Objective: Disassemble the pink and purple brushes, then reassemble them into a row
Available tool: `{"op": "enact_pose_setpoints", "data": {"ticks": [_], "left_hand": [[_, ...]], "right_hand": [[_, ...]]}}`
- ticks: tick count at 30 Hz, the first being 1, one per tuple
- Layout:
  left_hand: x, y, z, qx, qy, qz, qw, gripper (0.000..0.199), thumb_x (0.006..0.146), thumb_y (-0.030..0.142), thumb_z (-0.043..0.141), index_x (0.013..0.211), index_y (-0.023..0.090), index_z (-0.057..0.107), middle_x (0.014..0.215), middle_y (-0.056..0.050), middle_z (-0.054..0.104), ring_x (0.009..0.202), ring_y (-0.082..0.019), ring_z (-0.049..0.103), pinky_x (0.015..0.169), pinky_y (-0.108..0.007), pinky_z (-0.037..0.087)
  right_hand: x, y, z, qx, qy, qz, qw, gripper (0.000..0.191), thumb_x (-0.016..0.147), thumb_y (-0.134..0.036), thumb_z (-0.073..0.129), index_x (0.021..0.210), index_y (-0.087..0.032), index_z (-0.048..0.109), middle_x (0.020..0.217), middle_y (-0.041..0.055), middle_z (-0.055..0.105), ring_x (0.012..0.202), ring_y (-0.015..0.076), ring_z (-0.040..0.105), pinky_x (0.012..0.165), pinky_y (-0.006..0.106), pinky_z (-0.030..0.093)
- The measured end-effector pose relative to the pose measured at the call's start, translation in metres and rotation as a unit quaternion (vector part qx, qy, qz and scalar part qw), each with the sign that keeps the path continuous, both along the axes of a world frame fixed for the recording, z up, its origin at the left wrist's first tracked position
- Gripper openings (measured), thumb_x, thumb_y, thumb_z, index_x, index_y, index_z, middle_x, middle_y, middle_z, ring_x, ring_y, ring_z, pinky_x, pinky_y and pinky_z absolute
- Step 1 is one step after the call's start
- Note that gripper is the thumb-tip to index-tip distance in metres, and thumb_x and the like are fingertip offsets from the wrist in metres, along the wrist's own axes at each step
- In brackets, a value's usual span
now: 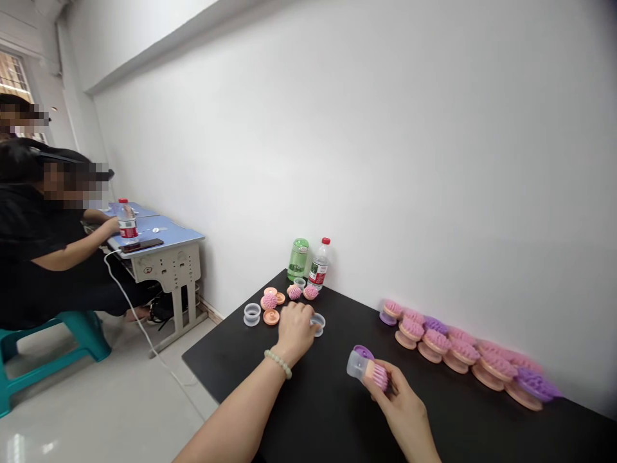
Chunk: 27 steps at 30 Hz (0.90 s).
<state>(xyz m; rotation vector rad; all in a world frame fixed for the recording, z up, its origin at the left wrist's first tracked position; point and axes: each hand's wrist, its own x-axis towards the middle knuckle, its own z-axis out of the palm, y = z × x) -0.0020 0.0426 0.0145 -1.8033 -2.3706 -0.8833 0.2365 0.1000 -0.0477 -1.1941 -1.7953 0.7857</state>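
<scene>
My right hand (402, 402) is closed on a small round scalp brush with pink bristles (380, 376), tilted sideways. A clear plastic collar (357, 365) sits on its base end, and a purple round part (364, 352) shows just behind. My left hand (296, 331), with a beaded bracelet, reaches palm down over the table. Its thumb and index finger are closed at the edge of a clear plastic ring (318, 324); the other fingertips are hidden. Close by are an orange round base (271, 317), pink bristle heads (268, 301) and another clear ring (251, 314).
Assembled pink and purple brushes (457, 354) stand in rows along the wall on the right of the black table (318, 411). A green bottle (298, 260) and a red-capped water bottle (319, 263) stand at the back corner. Two people sit at the left by a blue desk (180, 236).
</scene>
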Motion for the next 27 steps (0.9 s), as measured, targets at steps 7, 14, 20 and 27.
{"op": "enact_pose_setpoints", "data": {"ticks": [7,14,20,27], "left_hand": [[-0.034,-0.003,-0.009,-0.099,-0.012,0.147,0.984,0.036,0.078,0.023,0.072,0.111,0.016,0.064,0.126,-0.023,0.055,0.12,-0.044,0.045,0.09,-0.058,0.038],[-0.01,-0.002,-0.014,-0.113,-0.058,-0.007,0.992,0.027,0.076,0.004,0.06,0.101,0.014,0.066,0.115,-0.021,0.058,0.11,-0.037,0.054,0.089,-0.048,0.043],[0.007,-0.006,-0.005,-0.087,-0.172,-0.171,0.966,0.028,0.077,0.012,0.061,0.105,0.017,0.064,0.096,-0.009,0.062,0.088,-0.025,0.063,0.081,-0.039,0.049],[0.021,-0.012,0.002,-0.05,-0.581,-0.365,0.726,0.056,0.065,0.017,0.076,0.119,0.017,0.061,0.099,-0.005,0.06,0.081,-0.017,0.062,0.074,-0.033,0.053]], "right_hand": [[-0.002,-0.002,0.0,-0.007,-0.03,0.005,1.0,0.046,0.065,-0.06,0.066,0.098,-0.027,0.067,0.073,0.0004,0.072,0.057,0.0225,0.066,0.058,0.032,0.052],[-0.004,-0.006,0.002,0.025,-0.02,0.01,0.999,0.041,0.067,-0.052,0.068,0.098,-0.025,0.066,0.083,0.0015,0.074,0.065,0.0227,0.068,0.064,0.032,0.053],[-0.004,-0.006,0.0,-0.002,0.03,0.026,0.999,0.039,0.07,-0.045,0.072,0.101,-0.024,0.065,0.085,0.0011,0.072,0.065,0.0209,0.066,0.065,0.034,0.056],[-0.007,-0.014,0.009,-0.128,0.233,0.109,0.958,0.052,0.073,-0.052,0.076,0.112,-0.019,0.062,0.101,0.0076,0.071,0.088,0.0248,0.067,0.063,0.032,0.058]]}}
